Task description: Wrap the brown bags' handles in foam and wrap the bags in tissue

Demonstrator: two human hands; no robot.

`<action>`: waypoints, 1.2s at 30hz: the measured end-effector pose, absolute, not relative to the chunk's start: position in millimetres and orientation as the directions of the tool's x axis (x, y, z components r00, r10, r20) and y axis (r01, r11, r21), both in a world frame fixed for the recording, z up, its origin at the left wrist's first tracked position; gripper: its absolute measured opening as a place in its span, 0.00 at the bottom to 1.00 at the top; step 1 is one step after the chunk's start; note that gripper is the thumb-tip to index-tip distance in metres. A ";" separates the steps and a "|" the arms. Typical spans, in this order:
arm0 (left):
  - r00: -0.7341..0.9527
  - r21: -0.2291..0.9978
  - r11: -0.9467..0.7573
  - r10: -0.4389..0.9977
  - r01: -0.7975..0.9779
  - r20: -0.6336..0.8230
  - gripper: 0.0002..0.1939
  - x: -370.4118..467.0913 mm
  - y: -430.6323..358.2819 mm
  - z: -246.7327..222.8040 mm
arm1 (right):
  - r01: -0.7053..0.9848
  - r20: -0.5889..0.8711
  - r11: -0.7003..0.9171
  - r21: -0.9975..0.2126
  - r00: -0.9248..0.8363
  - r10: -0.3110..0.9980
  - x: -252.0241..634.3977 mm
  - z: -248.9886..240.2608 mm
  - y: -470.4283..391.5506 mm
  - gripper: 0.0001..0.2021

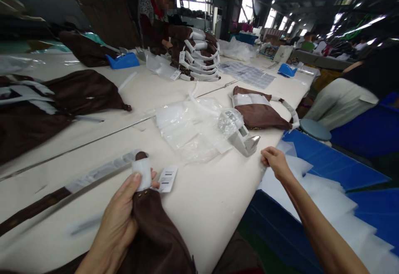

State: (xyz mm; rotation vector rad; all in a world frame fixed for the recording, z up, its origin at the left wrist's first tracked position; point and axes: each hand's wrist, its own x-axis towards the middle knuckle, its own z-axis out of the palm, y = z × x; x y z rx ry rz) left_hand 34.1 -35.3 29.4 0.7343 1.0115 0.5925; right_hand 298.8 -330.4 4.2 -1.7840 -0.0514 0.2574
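Note:
My left hand (pixel 120 207) grips the end of a dark brown bag (pixel 156 228) where white foam wrap (pixel 142 173) covers its strap end. A white printed tag (pixel 168 178) hangs beside those fingers. The bag's strap (pixel 102 174), partly wrapped in clear and white material, stretches left over the table. My right hand (pixel 274 161) is closed in a pinch just right of the grey tape dispenser (pixel 245 141), above the table's right edge. Whatever its fingertips hold, if anything, is too small to make out.
Clear plastic bags (pixel 193 128) lie mid-table, behind them a brown bag (pixel 258 110) with a wrapped handle. More brown bags (pixel 87 91) lie left. A co-worker (pixel 156 16) stands behind stacked bags (pixel 195 54). White foam sheets (pixel 327 195) fill a blue bin (pixel 336 162) at right.

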 end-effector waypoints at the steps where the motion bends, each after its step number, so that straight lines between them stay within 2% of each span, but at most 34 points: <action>1: 0.423 0.765 0.632 0.732 -0.128 -0.534 0.07 33.3 -36.4 29.6 | -0.110 -0.151 -0.222 -0.969 0.973 0.175 291.9 3.2 -333.5 0.19; 3: 0.446 0.741 0.648 0.723 -0.174 -0.528 0.06 32.0 -38.9 30.5 | -0.140 -0.183 -0.178 -0.974 0.951 0.248 276.9 5.5 -336.8 0.18; 6: 0.501 0.702 0.674 0.701 -0.233 -0.507 0.06 30.3 -40.6 30.4 | -0.219 -0.196 -0.022 -0.975 0.815 0.546 257.3 16.7 -318.3 0.13; 9: 0.569 0.661 0.695 0.676 -0.283 -0.468 0.10 24.9 -41.5 28.4 | -0.335 -0.109 0.099 -0.937 0.548 0.829 236.5 29.5 -262.9 0.12; 12: 0.629 0.643 0.702 0.657 -0.307 -0.416 0.13 17.5 -42.2 26.8 | -0.431 0.010 0.119 -0.894 0.247 0.969 213.9 34.5 -191.8 0.12; 16: 0.695 0.599 0.730 0.618 -0.330 -0.369 0.15 11.6 -40.6 24.8 | -0.440 0.096 0.088 -0.894 0.005 0.995 191.6 26.8 -123.9 0.13; 20: 0.719 0.583 0.742 0.599 -0.332 -0.353 0.16 10.0 -38.8 22.7 | -0.447 0.109 0.059 -0.892 -0.087 0.990 181.0 19.5 -99.7 0.14; 25: 0.729 0.571 0.755 0.582 -0.321 -0.359 0.15 9.2 -39.3 23.4 | -0.446 0.085 0.041 -0.894 -0.080 0.993 176.7 19.9 -92.7 0.14; 30: 0.737 0.553 0.761 0.580 -0.338 -0.348 0.15 10.4 -39.2 25.3 | -0.564 0.140 0.085 -0.822 -0.055 0.989 172.1 19.8 -91.4 0.13; 36: 0.729 0.560 0.762 0.579 -0.326 -0.364 0.17 11.0 -38.9 25.6 | -0.497 0.053 0.037 -0.867 -0.018 0.998 166.5 17.0 -88.2 0.13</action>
